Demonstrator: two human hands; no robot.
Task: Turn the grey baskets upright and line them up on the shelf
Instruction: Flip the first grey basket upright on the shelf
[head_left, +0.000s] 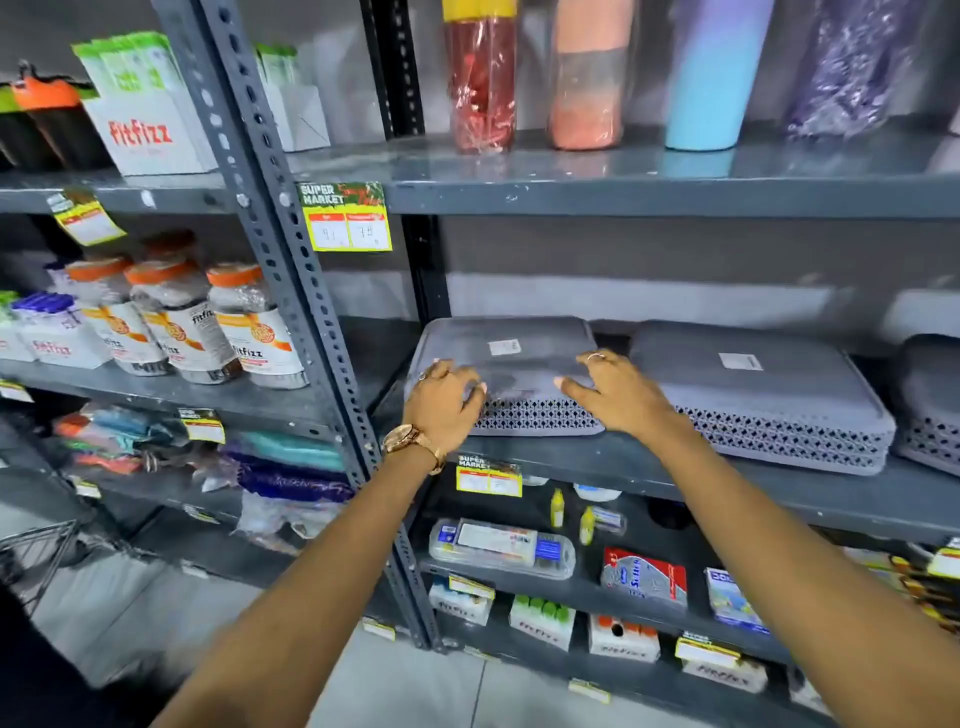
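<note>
Three grey perforated baskets lie upside down on the middle grey shelf (649, 467). The left basket (519, 353) has a white label on its flat bottom. My left hand (447, 400), with a watch on the wrist, rests on its front left corner, fingers curled over the edge. My right hand (613, 389) lies on its front right corner, fingers spread. The middle basket (753, 389) looks like a stack of two, also bottom up with a label. Only part of the right basket (932, 410) shows at the frame edge.
The shelf above (623, 192) carries tall bottles and tumblers (706, 73) and leaves little height over the baskets. A slotted metal upright (306, 312) stands just left of the left basket. Jars (254, 327) fill the neighbouring shelf; small goods lie on the shelves below.
</note>
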